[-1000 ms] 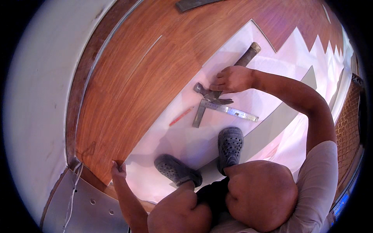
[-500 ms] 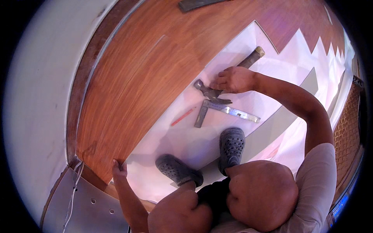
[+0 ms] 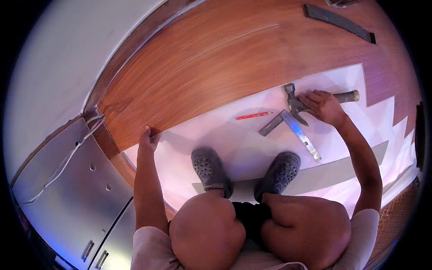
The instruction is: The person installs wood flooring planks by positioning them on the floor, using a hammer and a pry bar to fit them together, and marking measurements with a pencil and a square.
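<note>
My left hand is at the near left end of a reddish-brown wood floor plank, its thumb and fingers closed on the edge. Over to the right, my right hand has its fingers round the handle of a claw hammer, close to the head. That hammer lies on white underlay sheeting. Just below its claw is a try square with a metal blade. A red pencil rests left of the square.
My feet in dark clogs stand on the underlay, by a grey strip. A dark bar lies on the laid boards at the upper right, above their stepped edge. Grey cabinets with a loose white cable stand at the left.
The view has turned, shifting the floor and tools across the picture. My right hand's fingers now curl round the hammer handle; my left hand stays at the plank's edge.
</note>
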### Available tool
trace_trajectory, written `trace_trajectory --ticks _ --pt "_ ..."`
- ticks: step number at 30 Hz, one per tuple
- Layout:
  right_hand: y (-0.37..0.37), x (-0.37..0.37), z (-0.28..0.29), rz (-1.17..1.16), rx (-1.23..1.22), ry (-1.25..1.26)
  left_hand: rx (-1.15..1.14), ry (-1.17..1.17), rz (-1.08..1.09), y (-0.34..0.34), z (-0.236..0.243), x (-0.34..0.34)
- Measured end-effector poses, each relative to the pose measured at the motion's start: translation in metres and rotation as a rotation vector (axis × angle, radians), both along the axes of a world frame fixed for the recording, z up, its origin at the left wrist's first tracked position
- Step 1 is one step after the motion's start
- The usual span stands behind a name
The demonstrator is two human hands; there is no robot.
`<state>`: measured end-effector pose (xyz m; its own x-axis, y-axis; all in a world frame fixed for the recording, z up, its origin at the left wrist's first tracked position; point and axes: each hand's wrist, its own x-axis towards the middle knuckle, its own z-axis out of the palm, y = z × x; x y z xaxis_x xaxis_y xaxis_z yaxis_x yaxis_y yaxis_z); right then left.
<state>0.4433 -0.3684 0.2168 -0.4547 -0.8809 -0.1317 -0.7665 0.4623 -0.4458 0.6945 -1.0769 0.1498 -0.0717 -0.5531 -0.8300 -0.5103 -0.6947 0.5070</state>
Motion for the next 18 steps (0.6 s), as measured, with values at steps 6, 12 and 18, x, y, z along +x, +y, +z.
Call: trace_trajectory --ticks 6,12,18 --pt "-0.006 -0.003 0.006 -0.025 -0.002 -0.032 0.024 -0.023 -0.035 0.011 0.009 -0.007" --pt "-0.003 -0.002 0.002 -0.028 -0.012 0.004 -0.063 -0.105 -0.136 0.021 0.013 -0.017" --pt "-0.002 0.002 0.002 -0.029 0.066 0.018 -0.099 -0.168 -0.160 0.030 0.026 -0.024"
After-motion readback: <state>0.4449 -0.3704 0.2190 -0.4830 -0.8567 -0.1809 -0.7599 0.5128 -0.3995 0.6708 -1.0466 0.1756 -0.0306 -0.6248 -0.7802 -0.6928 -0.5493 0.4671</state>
